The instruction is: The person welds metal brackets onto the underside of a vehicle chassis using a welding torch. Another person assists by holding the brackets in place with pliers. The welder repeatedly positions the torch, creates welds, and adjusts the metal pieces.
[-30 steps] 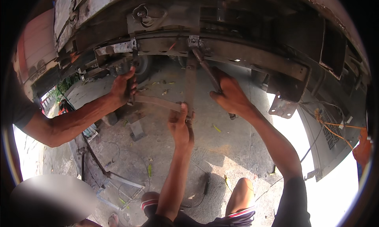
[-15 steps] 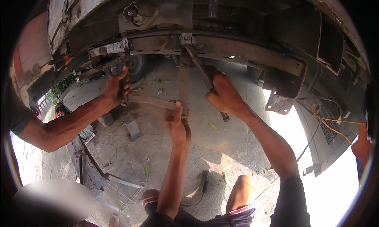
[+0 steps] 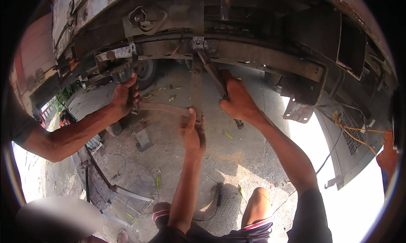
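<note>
My right hand [image 3: 237, 96] is wrapped round a dark metal bar [image 3: 211, 69], which slants from the underside of the beam down to a knobbed lower end. My left hand [image 3: 193, 133] pinches the right end of a curved flat metal strip [image 3: 163, 108], where it meets the lower end of an upright flat steel bar [image 3: 197, 84]. That upright hangs from a bolted mount [image 3: 198, 43] on the beam. Another person's hand [image 3: 123, 97] grips an upright part at the strip's left end. My fingers hide the joint itself.
Overhead runs a dark steel beam [image 3: 258, 59] under a vehicle body, with a drilled bracket [image 3: 297, 111] at right. A panel [image 3: 351, 137] with cords leans beyond it. On the concrete lie a metal plate [image 3: 143, 139], a frame [image 3: 127, 200] and cables. A wheel [image 3: 146, 69] stands behind.
</note>
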The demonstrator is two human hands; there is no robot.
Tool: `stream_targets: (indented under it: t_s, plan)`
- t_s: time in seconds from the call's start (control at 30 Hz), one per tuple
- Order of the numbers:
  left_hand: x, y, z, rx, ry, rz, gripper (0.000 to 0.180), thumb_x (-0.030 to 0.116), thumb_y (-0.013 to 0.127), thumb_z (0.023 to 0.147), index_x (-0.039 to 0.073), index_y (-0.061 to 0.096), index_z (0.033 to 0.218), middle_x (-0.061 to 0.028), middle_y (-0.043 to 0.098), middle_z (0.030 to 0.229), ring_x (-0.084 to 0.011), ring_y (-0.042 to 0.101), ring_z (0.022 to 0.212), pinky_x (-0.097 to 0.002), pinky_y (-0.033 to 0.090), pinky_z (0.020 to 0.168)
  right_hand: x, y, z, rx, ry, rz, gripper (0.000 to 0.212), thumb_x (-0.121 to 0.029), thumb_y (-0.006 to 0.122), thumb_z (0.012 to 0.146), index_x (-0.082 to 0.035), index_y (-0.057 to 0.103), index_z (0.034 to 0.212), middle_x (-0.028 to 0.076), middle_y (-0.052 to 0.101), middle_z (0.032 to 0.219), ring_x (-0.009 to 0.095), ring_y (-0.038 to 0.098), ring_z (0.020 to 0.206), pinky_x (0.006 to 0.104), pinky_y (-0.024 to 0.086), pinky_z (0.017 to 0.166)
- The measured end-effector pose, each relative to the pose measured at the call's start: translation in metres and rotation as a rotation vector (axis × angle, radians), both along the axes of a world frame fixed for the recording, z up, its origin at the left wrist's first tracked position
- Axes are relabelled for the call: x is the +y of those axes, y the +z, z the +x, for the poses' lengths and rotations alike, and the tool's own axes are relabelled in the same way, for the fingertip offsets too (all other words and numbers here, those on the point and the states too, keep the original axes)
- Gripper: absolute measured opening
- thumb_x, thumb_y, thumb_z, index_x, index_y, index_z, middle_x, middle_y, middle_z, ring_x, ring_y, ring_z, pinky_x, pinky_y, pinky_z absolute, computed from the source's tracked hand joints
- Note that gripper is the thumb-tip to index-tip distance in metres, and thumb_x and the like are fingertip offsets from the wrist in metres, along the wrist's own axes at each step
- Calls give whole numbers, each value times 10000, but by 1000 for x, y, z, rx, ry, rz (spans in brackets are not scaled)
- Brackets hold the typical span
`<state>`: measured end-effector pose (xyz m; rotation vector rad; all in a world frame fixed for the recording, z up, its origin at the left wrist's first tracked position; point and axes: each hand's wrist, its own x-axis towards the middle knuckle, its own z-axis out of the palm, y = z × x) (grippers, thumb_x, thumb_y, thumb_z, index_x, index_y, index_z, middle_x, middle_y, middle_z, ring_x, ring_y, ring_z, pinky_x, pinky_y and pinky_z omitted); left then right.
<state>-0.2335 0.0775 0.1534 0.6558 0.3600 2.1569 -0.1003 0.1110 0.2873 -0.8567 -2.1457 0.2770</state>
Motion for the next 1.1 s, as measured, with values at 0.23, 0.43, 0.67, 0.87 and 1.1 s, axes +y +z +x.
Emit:
stream_targets:
  t_s: [0.23, 0.43, 0.67, 0.87, 1.1]
  plan:
    - [-21, 15, 62, 505, -217, -251, 892, 715, 410, 905, 5, 377, 1445, -160, 466, 1397, -264, 405, 1320, -406, 252, 1136, 10, -3, 0, -19, 69, 137, 545, -22, 629, 687, 116, 396, 1160, 404, 583, 915, 566, 578, 942, 531, 492, 782]
    - [-24, 89, 31, 327, -209, -38, 595, 430, 508, 898, 65, 480, 1368, -98, 522, 1318, -242, 448, 1233, -404, 251, 1096, 15, -9, -2, 38, 111, 128, 523, -13, 650, 703, 110, 393, 1142, 356, 626, 905, 526, 616, 911, 521, 525, 777]
    - [27, 149, 26, 466, -208, -418, 269, 297, 617, 930, 67, 610, 1069, -51, 623, 1022, -183, 564, 968, -365, 469, 851, 11, -6, -6, 74, 99, 156, 639, -64, 669, 747, 88, 321, 1261, 331, 645, 926, 505, 621, 921, 523, 525, 772]
    - [45, 141, 32, 476, 68, -401, 223, 184, 540, 963, -16, 592, 1047, -108, 623, 959, -201, 599, 807, -362, 517, 703, 1, -11, -3, 283, 124, 45, 766, -156, 698, 778, 33, 233, 1357, 317, 653, 969, 494, 618, 963, 508, 525, 786]
    - [33, 153, 51, 323, 48, -335, 172, 132, 535, 951, -31, 557, 1003, -87, 548, 817, -212, 580, 710, -382, 533, 597, -22, -32, 26, 169, -7, 91, 820, -52, 615, 693, -29, 203, 1402, 350, 590, 1132, 527, 587, 1033, 527, 490, 871]
